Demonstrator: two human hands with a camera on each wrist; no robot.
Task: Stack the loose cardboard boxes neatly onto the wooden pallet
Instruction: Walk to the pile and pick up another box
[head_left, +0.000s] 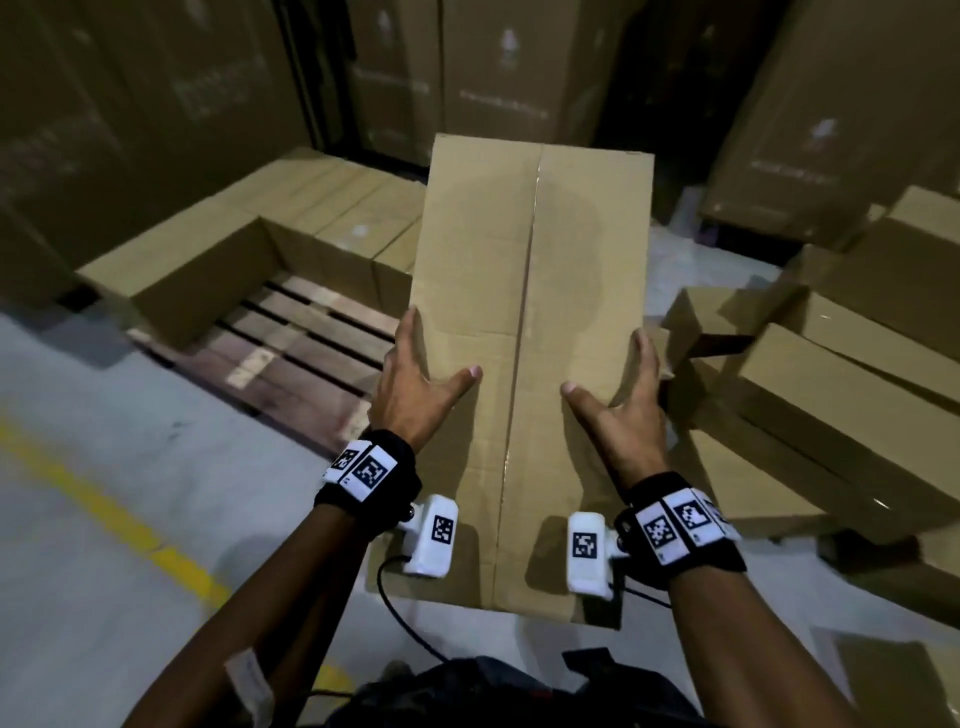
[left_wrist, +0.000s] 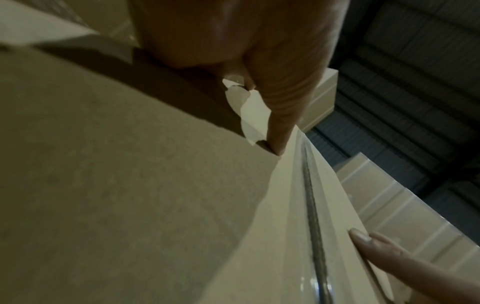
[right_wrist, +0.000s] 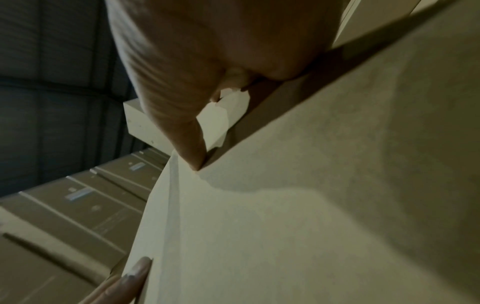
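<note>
Box in hand: we hold a long, plain brown cardboard box (head_left: 524, 322) lengthwise ahead of us, its far end over the edge of the wooden pallet (head_left: 291, 343).
Box surface: one taped seam runs down the middle of the top face, with faint crease lines across it near our thumbs; we see no print on it.
Left hand (head_left: 415, 384): fingers wrap down over the box's left edge, thumb spread flat on the top face.
Right hand (head_left: 623, 400): mirrors it on the right edge, thumb laid inward on top.
Left wrist view: the left thumb tip (left_wrist: 280, 144) presses the top edge; what seems to be a torn paper scrap sits by it, though the picture is too dim to be sure.
Pallet: dark slats lie bare at the near side; a row of boxes (head_left: 332, 208) already sits along its far and left sides.
Loose boxes (head_left: 841, 364): piled unevenly on the floor at our right, just beside the held box.
Floor (head_left: 78, 545): grey concrete with a yellow line (head_left: 114, 509) at the left.
Background: tall stacked cartons (head_left: 493, 67) stand behind the pallet.
</note>
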